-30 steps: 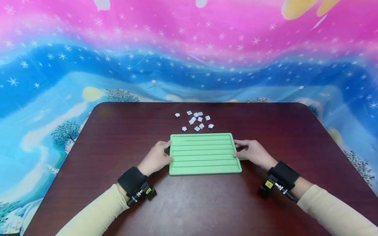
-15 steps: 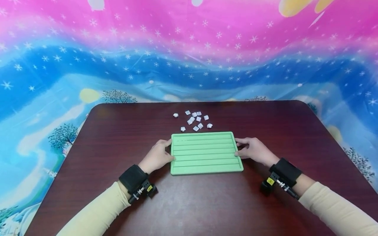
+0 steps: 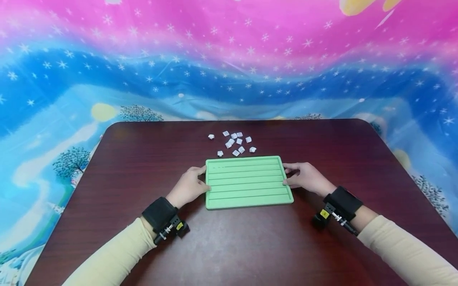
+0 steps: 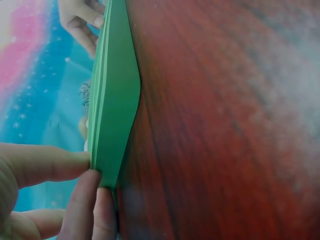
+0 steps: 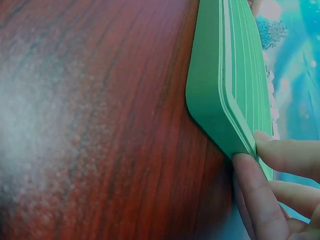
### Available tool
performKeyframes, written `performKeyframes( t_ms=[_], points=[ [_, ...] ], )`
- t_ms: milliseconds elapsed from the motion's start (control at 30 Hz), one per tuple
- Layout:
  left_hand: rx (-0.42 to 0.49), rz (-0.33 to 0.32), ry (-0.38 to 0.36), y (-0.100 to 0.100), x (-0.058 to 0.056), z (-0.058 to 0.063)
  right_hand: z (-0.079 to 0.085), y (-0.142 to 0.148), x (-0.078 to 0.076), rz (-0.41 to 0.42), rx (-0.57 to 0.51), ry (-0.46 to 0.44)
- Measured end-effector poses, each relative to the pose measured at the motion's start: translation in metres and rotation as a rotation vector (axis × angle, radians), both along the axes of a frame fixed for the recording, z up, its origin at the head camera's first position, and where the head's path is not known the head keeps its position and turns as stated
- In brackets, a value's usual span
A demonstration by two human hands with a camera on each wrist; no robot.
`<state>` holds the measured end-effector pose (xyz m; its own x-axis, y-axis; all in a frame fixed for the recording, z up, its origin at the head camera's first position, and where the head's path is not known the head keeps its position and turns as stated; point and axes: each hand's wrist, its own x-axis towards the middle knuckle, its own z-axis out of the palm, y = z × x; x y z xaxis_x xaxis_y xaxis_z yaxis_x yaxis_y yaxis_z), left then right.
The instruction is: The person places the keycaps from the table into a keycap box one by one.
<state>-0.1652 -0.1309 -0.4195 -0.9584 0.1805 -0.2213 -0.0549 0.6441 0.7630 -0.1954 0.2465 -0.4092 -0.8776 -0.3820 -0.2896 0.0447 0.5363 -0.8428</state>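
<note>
A shallow green tray (image 3: 247, 179) with several parallel ridges lies flat on the dark table, its long sides running left to right. My left hand (image 3: 187, 184) grips its left end, thumb tip over the rim and other fingers against the outer side. Opposite it, my right hand (image 3: 305, 178) holds the right end the same way. The left wrist view shows the thumb (image 4: 55, 164) at the top edge of the tray and fingertips on its side wall. In the right wrist view, the thumb (image 5: 290, 155) bends over the rim while a finger (image 5: 257, 192) touches the wall.
Several small white square pieces (image 3: 239, 141) lie scattered just beyond the tray's far edge, some tipped over. The brown wooden table (image 3: 229, 246) reaches back to a colourful snow-scene cloth (image 3: 229, 71). Black camera straps (image 3: 160, 214) sit on both wrists.
The head view has tilted slightly, so the table sits a little higher in it. Both hands keep their grip on the tray, which stays nearly in place.
</note>
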Motion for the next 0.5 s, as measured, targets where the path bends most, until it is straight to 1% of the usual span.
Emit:
performKeyframes(
  t_ms=[167, 500],
  points=[
    [0.006, -0.009, 0.015, 0.0003, -0.0007, -0.0019, 0.001, -0.0003, 0.001, -0.013, 0.014, -0.012],
    [0.016, -0.009, 0.023, -0.0015, 0.0007, -0.0027, 0.0009, -0.0028, 0.0011, 0.0, 0.005, -0.028]
  ],
)
